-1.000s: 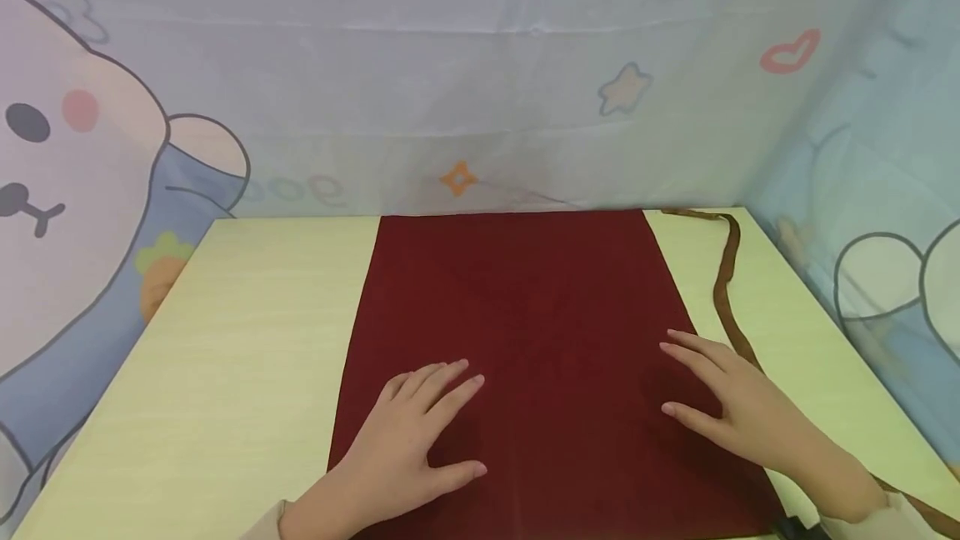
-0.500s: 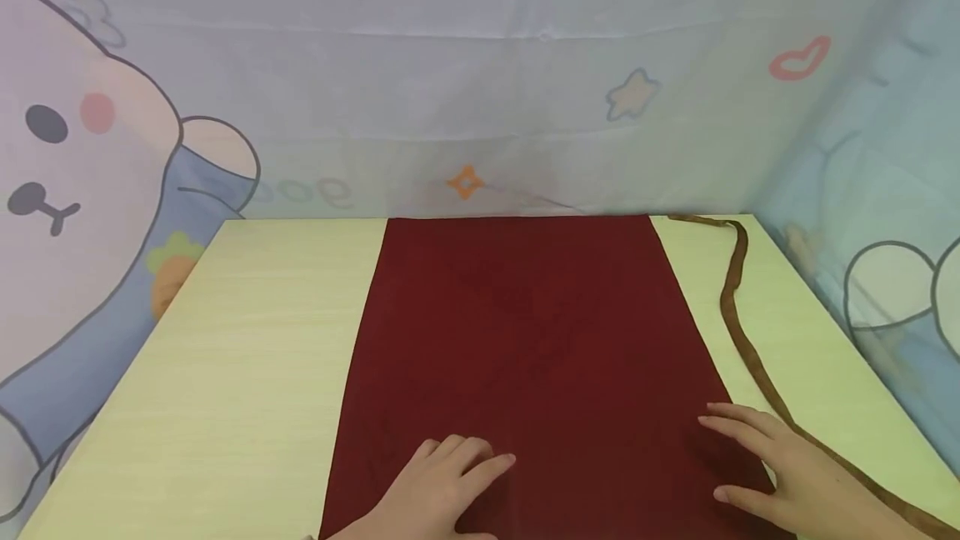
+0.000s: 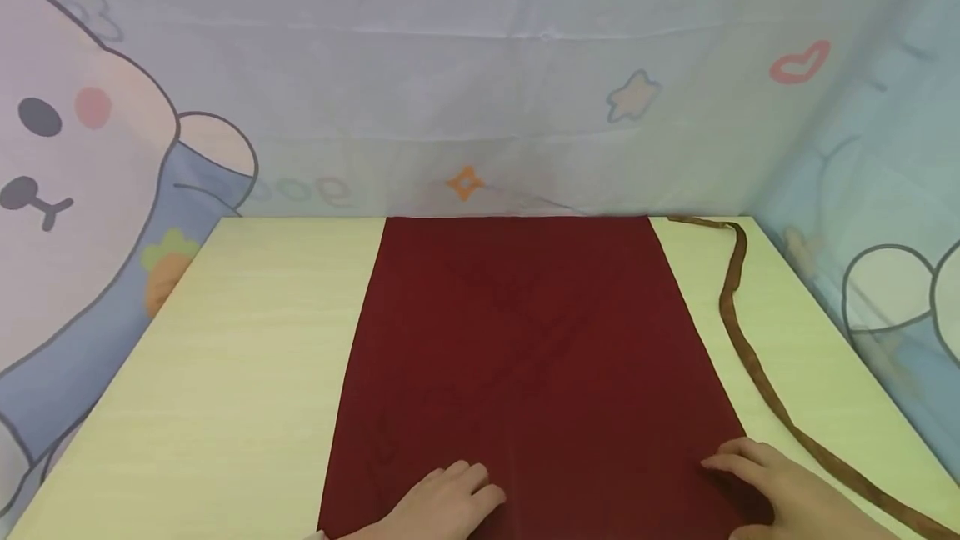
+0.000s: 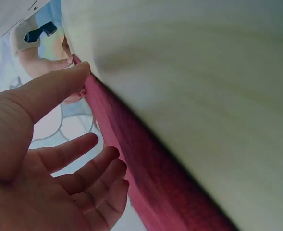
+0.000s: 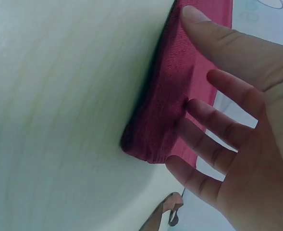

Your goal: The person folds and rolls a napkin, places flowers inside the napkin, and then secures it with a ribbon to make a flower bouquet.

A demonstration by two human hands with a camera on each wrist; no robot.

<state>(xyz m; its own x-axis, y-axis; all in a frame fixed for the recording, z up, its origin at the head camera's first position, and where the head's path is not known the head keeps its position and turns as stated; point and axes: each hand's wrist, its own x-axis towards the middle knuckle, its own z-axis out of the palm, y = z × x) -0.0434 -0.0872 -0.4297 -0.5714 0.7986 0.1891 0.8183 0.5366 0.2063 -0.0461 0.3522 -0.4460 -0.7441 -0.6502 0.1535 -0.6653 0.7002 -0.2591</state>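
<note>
A dark red cloth (image 3: 517, 340) lies flat from the back of the pale table to its near side, its near edge below the head view. My left hand (image 3: 446, 502) is low over its near left half. In the left wrist view the thumb (image 4: 64, 86) is by the near edge, and the loosely bent fingers are apart from it. My right hand (image 3: 791, 494) is at the near right corner. In the right wrist view its fingers (image 5: 218, 122) are spread over the folded-looking end, thumb apart; neither hand visibly pinches the cloth.
A long brown strap or ribbon (image 3: 742, 348) winds down the table's right side. The pale tabletop (image 3: 225, 373) shows on both sides of the cloth. A printed curtain (image 3: 517, 82) stands behind and to the sides.
Both hands have drawn back toward the near edge of the cloth, the right one also shifting right. Their fingers are bent more than before. The cloth and strap stay put.
</note>
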